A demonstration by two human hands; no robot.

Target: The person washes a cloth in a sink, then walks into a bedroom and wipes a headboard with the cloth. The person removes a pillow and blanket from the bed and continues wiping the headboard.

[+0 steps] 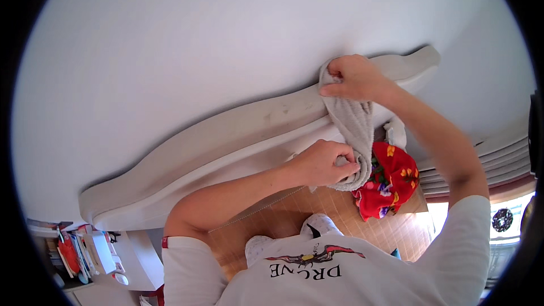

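A grey ribbed cloth (352,122) stretches between my two hands, in front of the cream headboard (238,122). My right hand (358,79) pinches its upper end at the headboard's curved top edge, toward the right. Lower down and closer to me, my left hand (324,162) is closed round the bunched lower end, with folds curling about the fingers. Dark scuff marks show on the headboard's top, left of the cloth. Part of the headboard's front is hidden behind my left forearm and the cloth.
Against the white wall (170,39) stands the headboard. A red flowered fabric (394,178) lies bunched on the brown woven mat (340,209) below my hands. Books (85,255) and a white cabinet (136,258) are at the lower left. A pleated grey curtain (493,158) is at the right.
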